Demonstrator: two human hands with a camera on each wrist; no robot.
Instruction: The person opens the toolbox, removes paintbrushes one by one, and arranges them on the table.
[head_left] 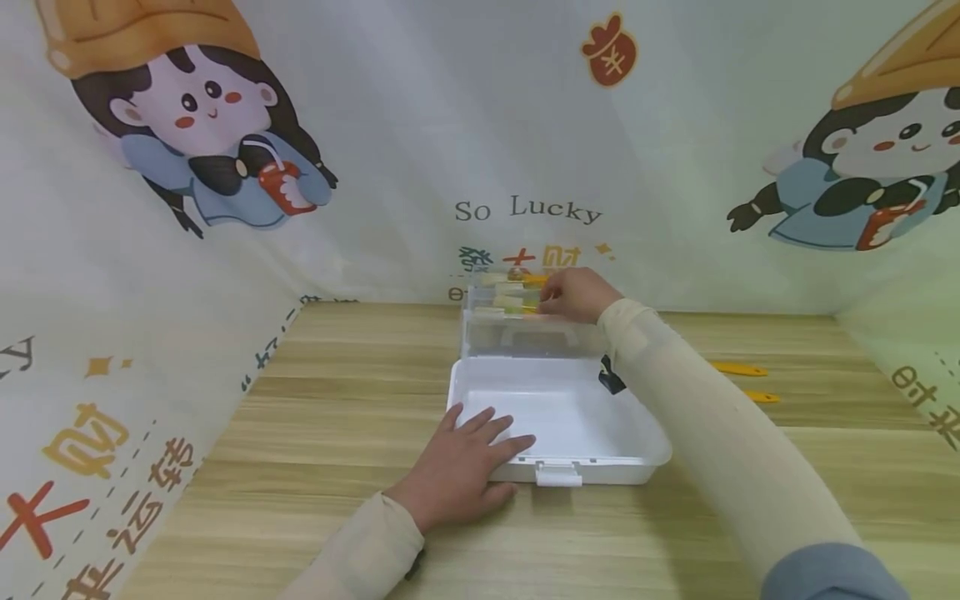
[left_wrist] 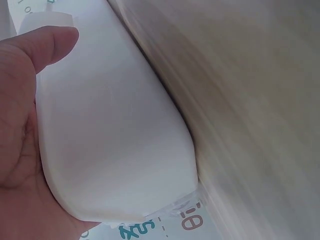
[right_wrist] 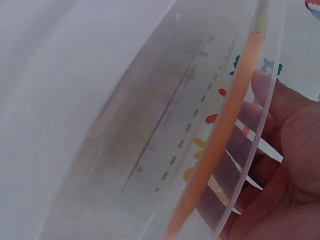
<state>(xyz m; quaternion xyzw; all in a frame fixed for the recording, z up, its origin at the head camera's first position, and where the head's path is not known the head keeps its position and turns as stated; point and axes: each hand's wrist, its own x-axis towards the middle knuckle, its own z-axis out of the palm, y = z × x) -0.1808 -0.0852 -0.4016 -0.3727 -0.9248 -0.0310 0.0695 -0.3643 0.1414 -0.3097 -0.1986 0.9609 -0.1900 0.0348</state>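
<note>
A white plastic box [head_left: 547, 421] stands open with its clear lid [head_left: 517, 340] raised at the back. My left hand [head_left: 461, 471] rests over the front left corner, fingers spread and straight inside the rim, thumb along the outer wall. In the left wrist view that thumb [left_wrist: 55, 45] lies near the latch. My right hand [head_left: 581, 294] is at the upper part of the lid, holding a paintbrush [right_wrist: 225, 130] by its orange-yellow handle. Its fingers show through clear plastic, their tips behind the handle. Pale bristle ends [head_left: 510, 302] show at the lid's top left.
Two yellow handles [head_left: 761, 397] lie on the wooden table [head_left: 360, 392] to the right, partly hidden by my right sleeve [head_left: 720, 442]. A latch [head_left: 558, 475] sticks out at the box's front. A printed curtain [head_left: 390, 125] hangs close behind the lid.
</note>
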